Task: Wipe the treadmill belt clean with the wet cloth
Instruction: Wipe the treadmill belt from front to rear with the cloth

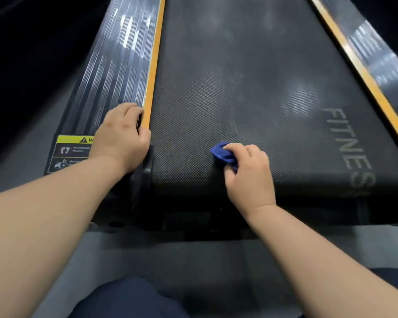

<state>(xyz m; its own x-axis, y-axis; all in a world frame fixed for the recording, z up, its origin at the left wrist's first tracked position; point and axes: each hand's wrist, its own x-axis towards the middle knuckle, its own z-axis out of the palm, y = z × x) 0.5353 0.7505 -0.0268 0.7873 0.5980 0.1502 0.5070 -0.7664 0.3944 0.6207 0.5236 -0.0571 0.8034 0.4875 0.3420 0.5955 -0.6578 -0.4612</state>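
Note:
The black textured treadmill belt runs away from me, with grey "FITNESS" lettering on its right side and pale dusty patches further up. My right hand presses a bunched blue cloth onto the belt near its rear edge, just right of centre. My left hand rests on the near end of the left side rail, fingers curled over its orange strip.
A yellow warning sticker sits on the left rail's near end. The right side rail with its orange strip runs along the belt's other side. Grey floor lies below the treadmill's rear; my knees show at the bottom.

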